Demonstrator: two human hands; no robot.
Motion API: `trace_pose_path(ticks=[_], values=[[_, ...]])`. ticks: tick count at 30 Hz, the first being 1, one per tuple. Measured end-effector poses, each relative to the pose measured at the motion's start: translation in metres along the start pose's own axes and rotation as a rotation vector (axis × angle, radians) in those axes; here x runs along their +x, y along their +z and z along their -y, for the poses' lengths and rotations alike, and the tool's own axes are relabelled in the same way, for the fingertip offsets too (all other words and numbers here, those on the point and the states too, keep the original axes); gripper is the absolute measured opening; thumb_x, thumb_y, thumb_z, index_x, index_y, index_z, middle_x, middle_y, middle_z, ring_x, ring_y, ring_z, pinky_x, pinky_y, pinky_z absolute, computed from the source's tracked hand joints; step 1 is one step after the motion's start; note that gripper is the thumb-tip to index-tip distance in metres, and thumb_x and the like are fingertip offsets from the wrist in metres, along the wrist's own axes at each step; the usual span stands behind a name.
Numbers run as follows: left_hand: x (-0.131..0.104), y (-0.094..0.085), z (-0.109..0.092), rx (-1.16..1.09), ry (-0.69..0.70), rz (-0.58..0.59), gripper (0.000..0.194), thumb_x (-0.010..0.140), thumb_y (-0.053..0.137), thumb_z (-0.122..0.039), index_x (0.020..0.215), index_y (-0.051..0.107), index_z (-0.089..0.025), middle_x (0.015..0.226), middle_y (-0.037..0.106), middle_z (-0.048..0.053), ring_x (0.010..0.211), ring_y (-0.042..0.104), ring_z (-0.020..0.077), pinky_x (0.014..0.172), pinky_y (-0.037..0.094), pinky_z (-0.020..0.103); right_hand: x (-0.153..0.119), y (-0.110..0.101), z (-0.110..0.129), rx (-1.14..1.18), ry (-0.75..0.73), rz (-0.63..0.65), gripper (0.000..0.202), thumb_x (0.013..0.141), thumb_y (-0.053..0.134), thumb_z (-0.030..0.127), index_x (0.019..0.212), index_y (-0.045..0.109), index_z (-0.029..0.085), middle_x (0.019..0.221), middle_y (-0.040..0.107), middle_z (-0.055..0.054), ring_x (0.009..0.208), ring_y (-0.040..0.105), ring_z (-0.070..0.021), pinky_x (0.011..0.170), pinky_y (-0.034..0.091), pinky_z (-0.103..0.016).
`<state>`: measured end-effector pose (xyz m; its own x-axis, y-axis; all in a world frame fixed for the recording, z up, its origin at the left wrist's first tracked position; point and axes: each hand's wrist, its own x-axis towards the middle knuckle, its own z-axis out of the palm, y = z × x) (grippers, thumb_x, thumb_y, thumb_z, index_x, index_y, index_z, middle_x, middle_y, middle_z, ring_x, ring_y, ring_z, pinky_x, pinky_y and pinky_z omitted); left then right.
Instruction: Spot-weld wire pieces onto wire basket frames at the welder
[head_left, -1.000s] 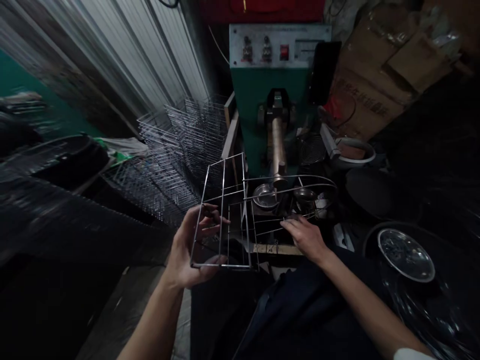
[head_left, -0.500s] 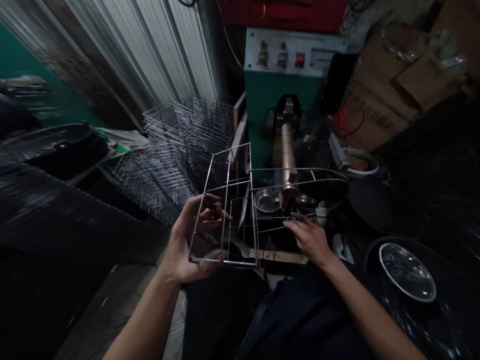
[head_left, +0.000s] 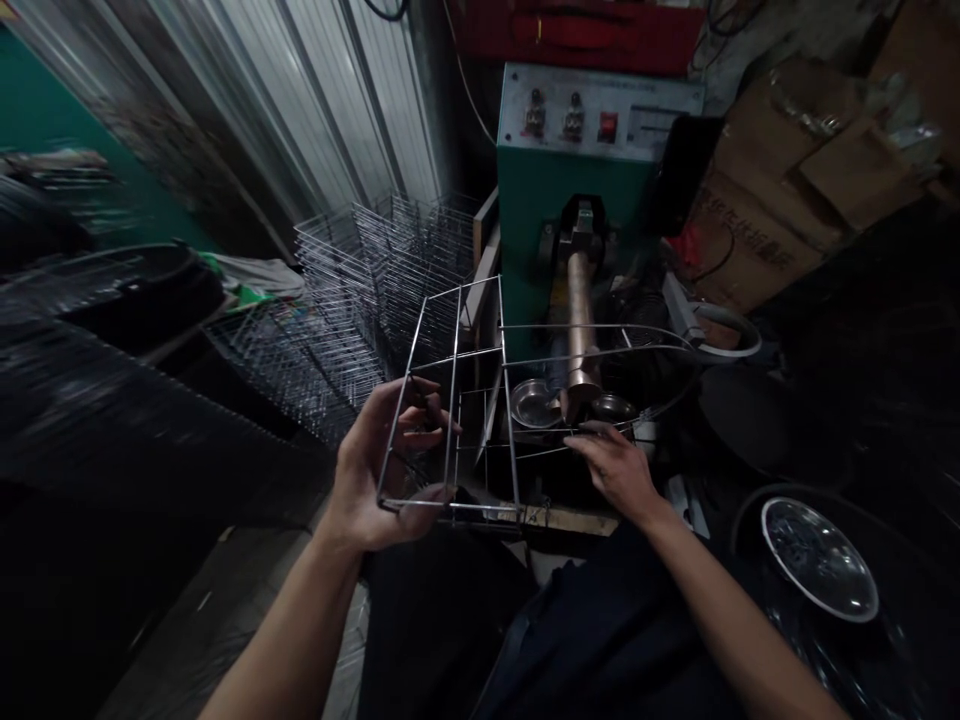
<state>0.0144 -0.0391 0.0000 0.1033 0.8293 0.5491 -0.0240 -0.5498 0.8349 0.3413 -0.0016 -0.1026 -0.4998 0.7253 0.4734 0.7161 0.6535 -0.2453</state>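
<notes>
My left hand [head_left: 379, 465] is closed around the near left end of a wire rack [head_left: 455, 350], thumb along its lower bar and fingers inside the frame. The rack is thin bright metal rod, with long curved wires reaching to the right. At the right-hand wires, my right hand [head_left: 611, 468] has its fingers pinched on the lower wire. The copper-coloured electrode arm [head_left: 580, 315] of a green machine [head_left: 525, 220] sticks out toward me, and the rack's curved wires pass across it. The arm's lower tip is partly hidden behind the wires.
Stacked wire racks [head_left: 382, 270] stand on the left by a corrugated metal sheet [head_left: 300, 100]. Small metal dishes [head_left: 535, 404] sit below the arm. Cardboard boxes [head_left: 750, 235] are at the right, and a round transparent-topped dish [head_left: 819, 558] lies low on the right.
The view has shifted slightly, so the machine sits a little lower and to the right. The rack has tipped slightly and risen a little relative to the arm; both hands keep their holds.
</notes>
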Motion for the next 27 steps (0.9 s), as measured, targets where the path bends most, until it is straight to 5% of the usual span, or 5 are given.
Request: trace_pose_path(ticks=[14, 19, 27], values=[[0.011, 0.000, -0.005, 0.022, -0.018, -0.024, 0.075, 0.064, 0.090, -0.036, 0.132, 0.059, -0.033, 0.109, 0.060, 0.005, 0.093, 0.067, 0.0234, 0.075, 0.063, 0.032, 0.012, 0.002, 0.000, -0.055, 0.056, 0.002, 0.043, 0.089, 0.062, -0.001, 0.120, 0.073, 0.027, 0.118, 0.073, -0.005, 0.117, 0.064, -0.0219, 0.081, 0.060, -0.029], [0.012, -0.005, -0.006, 0.040, -0.005, 0.040, 0.080, 0.063, 0.090, -0.029, 0.135, 0.056, -0.032, 0.110, 0.060, 0.005, 0.095, 0.067, 0.0240, 0.076, 0.063, 0.033, 0.009, -0.004, 0.000, -0.133, 0.037, -0.010, 0.035, 0.096, 0.058, 0.005, 0.121, 0.071, 0.027, 0.119, 0.072, -0.007, 0.118, 0.062, -0.0233, 0.082, 0.058, -0.029], [0.028, -0.008, -0.006, -0.039, -0.056, 0.114, 0.076, 0.065, 0.088, -0.024, 0.133, 0.053, -0.029, 0.115, 0.056, 0.003, 0.098, 0.061, 0.0195, 0.076, 0.059, 0.025, 0.011, -0.013, -0.008, -0.314, 0.063, 0.033, 0.035, 0.090, 0.054, -0.001, 0.110, 0.072, 0.022, 0.113, 0.068, -0.010, 0.106, 0.061, -0.0257, 0.073, 0.054, -0.029]])
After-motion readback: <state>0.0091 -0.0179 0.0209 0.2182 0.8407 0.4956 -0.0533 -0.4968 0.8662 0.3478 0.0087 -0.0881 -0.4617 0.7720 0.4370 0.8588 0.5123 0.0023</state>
